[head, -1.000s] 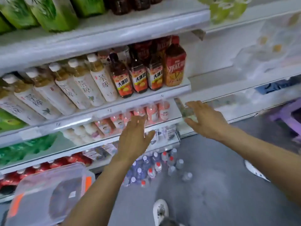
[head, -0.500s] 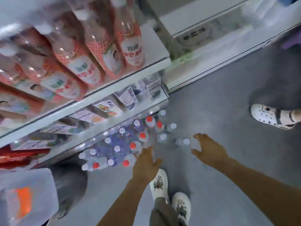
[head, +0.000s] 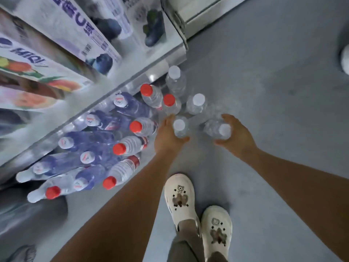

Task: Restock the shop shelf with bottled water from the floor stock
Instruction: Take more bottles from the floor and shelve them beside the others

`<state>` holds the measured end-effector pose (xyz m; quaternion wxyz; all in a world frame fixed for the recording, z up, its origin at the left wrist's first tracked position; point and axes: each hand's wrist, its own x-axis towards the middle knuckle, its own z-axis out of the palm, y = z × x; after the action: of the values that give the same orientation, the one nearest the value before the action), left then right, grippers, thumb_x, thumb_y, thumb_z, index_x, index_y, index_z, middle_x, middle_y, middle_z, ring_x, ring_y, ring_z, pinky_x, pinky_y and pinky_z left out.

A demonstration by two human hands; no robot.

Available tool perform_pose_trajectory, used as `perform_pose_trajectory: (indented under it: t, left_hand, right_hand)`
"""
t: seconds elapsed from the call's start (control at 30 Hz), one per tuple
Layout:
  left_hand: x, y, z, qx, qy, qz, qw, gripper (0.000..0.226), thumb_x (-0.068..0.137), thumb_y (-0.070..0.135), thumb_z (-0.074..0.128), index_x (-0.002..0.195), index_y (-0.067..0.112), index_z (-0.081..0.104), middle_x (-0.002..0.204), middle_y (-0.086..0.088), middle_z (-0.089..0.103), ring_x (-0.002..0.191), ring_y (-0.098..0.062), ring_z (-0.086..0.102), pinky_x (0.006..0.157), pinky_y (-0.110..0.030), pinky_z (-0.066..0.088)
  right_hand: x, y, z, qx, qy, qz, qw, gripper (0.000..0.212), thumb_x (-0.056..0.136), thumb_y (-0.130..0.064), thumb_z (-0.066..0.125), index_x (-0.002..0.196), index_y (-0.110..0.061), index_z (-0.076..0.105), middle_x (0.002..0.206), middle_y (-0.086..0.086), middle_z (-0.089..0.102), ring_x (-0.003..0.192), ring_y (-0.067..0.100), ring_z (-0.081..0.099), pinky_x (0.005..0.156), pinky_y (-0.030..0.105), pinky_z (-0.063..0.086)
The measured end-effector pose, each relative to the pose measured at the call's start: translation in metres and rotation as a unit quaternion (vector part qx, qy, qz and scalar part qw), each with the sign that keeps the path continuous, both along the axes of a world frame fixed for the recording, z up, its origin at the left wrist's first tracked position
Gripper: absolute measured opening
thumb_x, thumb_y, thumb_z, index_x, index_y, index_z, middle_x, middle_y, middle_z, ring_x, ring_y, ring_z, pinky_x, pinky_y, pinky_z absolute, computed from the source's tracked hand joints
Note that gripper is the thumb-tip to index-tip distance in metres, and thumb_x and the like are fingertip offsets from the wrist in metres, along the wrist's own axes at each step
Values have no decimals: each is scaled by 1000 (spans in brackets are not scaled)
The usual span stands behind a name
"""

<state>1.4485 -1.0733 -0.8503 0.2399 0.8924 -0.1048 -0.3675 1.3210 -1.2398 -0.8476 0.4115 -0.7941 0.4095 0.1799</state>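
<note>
Several water bottles stand on the grey floor beside the shelf base, some with red caps (head: 146, 89), some with white caps. My left hand (head: 168, 135) curls round a clear white-capped bottle (head: 180, 127). My right hand (head: 236, 135) wraps its fingers and thumb round another clear white-capped bottle (head: 219, 129). Both bottles still stand on the floor. Two more white-capped bottles (head: 197, 103) stand just beyond my hands. Purple-labelled bottles (head: 120, 103) fill the cluster to the left.
The bottom shelf edge (head: 132, 80) runs diagonally above the bottles, with juice cartons (head: 75, 35) on it. My white clogs (head: 179, 197) stand below my hands. Another person's white shoe (head: 345, 59) shows at the right edge. Bare grey floor (head: 273, 91) lies to the right.
I have bent down from the shelf to the floor stock. Both hands dropped from shelf height to the bottles and closed round one white-capped bottle each.
</note>
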Motion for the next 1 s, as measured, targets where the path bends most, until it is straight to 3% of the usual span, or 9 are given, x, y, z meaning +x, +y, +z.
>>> perform_pose_trajectory:
  t: [0.2, 0.3, 0.4, 0.53, 0.63, 0.73, 0.83, 0.9, 1.0]
  left_hand:
    - [3, -1, -2, -9, -35, -9, 999, 65, 82, 28, 78, 140, 20, 49, 134, -5, 59, 121, -26, 55, 99, -33, 41]
    - [3, 6, 16, -15, -14, 16, 1000, 59, 79, 34, 79, 132, 21, 56, 120, -6, 66, 107, -29, 64, 92, -39, 51]
    - [1, 16, 50, -28, 9, 52, 998, 48, 75, 36, 83, 116, 17, 65, 104, -1, 69, 99, -22, 65, 81, -30, 47]
    - [-1, 33, 117, -58, 51, 91, 993, 42, 71, 33, 86, 105, 13, 71, 97, 0, 73, 93, -19, 68, 79, -32, 52]
    - [1, 47, 178, -86, 80, 127, 985, 36, 70, 28, 88, 99, 16, 72, 95, 3, 73, 87, -12, 67, 77, -27, 53]
    - [2, 59, 246, -134, 112, 182, 968, 28, 68, 23, 89, 89, 21, 72, 84, 8, 72, 68, -11, 62, 56, -23, 44]
    - [3, 66, 321, -180, 115, 230, 950, 18, 71, 16, 86, 82, 22, 73, 71, 10, 72, 62, -8, 64, 56, -24, 48]
    - [4, 70, 371, -212, 103, 239, 942, 14, 74, 11, 82, 81, 20, 73, 63, 13, 70, 58, 0, 64, 57, -16, 49]
    - [5, 77, 445, -249, 74, 234, 937, 9, 78, 15, 80, 84, 17, 74, 58, 17, 67, 57, 3, 63, 55, -9, 46]
  right_hand:
    - [3, -6, 3, -49, -15, -1, 999, 61, 76, -30, 82, 132, -22, 57, 128, 2, 62, 115, 24, 58, 95, 32, 43]
    - [5, -10, 24, -32, -6, 4, 999, 57, 74, -36, 82, 125, -24, 59, 120, -1, 65, 113, 21, 59, 94, 34, 45]
    - [7, -11, 60, 4, -17, 24, 1000, 53, 71, -32, 85, 118, -21, 63, 111, -1, 66, 104, 20, 60, 92, 35, 48]
    - [20, -13, 133, 85, -46, 37, 995, 30, 66, -19, 89, 87, -20, 66, 79, -10, 66, 75, 7, 59, 69, 19, 47]
    - [37, -14, 199, 156, -49, 60, 985, 32, 67, -8, 87, 74, -26, 62, 61, -22, 62, 58, -7, 56, 58, 9, 41]
    - [51, -9, 271, 194, -59, 96, 975, 34, 68, -4, 86, 79, -29, 66, 70, -21, 68, 68, -8, 61, 67, 12, 47]
    - [62, 2, 342, 201, -77, 112, 970, 29, 68, -13, 88, 88, -26, 72, 92, -6, 75, 91, 10, 69, 89, 35, 55]
    - [70, 14, 392, 219, -89, 107, 966, 36, 62, -24, 90, 94, -24, 74, 101, 2, 75, 101, 20, 70, 97, 47, 52]
    - [81, 32, 465, 220, -107, 126, 961, 57, 52, -45, 89, 103, -23, 75, 104, 3, 75, 104, 23, 69, 98, 50, 51]
